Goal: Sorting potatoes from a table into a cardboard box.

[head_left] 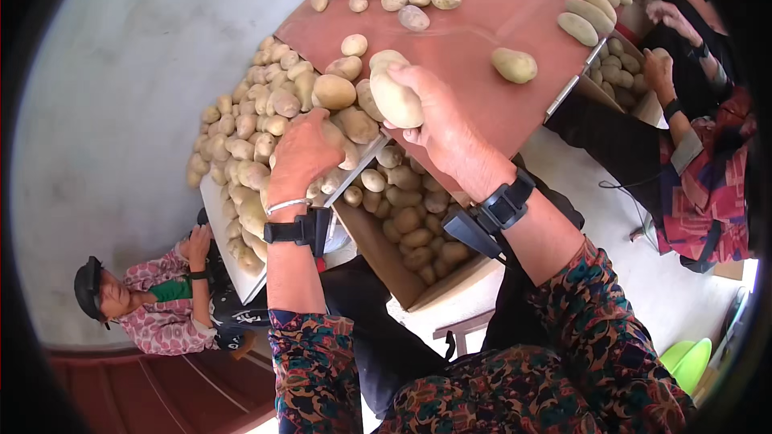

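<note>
You hold a pale yellow, oblong potato [392, 100] in your right hand [441, 120], above the near edge of a flat reddish-brown tabletop [474, 24].
Your right thumb and fingers are wrapped around the potato's side, while your left hand [305, 149] is over the heap of tan, rounded potatoes [249, 128]; its fingertips are hidden, so you cannot tell whether it grips one. Below your hands, a brown cardboard box [370, 253] holds more potatoes [418, 237], and a yellowish, pear-shaped potato [515, 66] lies alone on the tabletop to the right.
</note>
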{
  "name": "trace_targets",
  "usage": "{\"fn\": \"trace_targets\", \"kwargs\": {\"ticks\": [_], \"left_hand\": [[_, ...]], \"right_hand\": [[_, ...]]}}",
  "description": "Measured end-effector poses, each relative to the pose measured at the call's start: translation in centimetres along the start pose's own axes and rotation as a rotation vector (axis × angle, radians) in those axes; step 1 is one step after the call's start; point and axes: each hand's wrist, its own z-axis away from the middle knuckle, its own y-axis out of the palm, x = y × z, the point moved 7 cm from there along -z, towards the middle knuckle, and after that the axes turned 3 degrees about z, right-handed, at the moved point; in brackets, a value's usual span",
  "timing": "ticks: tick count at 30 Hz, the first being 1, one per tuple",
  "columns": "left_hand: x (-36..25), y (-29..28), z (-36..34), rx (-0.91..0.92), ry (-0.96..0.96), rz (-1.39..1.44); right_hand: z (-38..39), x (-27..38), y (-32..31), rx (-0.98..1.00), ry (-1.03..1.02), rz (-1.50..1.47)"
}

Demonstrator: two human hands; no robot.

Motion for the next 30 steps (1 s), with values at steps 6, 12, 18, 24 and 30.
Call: {"fn": "trace_targets", "kwargs": {"ticks": [6, 12, 18, 24, 30], "left_hand": [[0.8, 0.7, 0.4, -0.244, 0.131, -0.011], [2.4, 1.7, 1.6, -0.299, -0.013, -0.031], [1.8, 1.7, 2.7, -0.484, 0.055, -0.08], [1.8, 2.2, 3.6, -0.561, 0.031, -0.07], [1.7, 2.2, 4.9, -0.599, 0.055, -0.013]], "right_hand": [[-1.8, -0.5, 0.4, -0.074, -0.13, 0.115], [-2.0, 0.7, 2.8, -0.176, -0.383, 0.535], [-3.4, -0.6, 5.7, -0.157, -0.617, 1.032], [-3.4, -2.1, 7.3, -0.149, -0.878, 1.383], [-3.6, -2.0, 4.8, -0.314, -0.639, 1.347]]}}
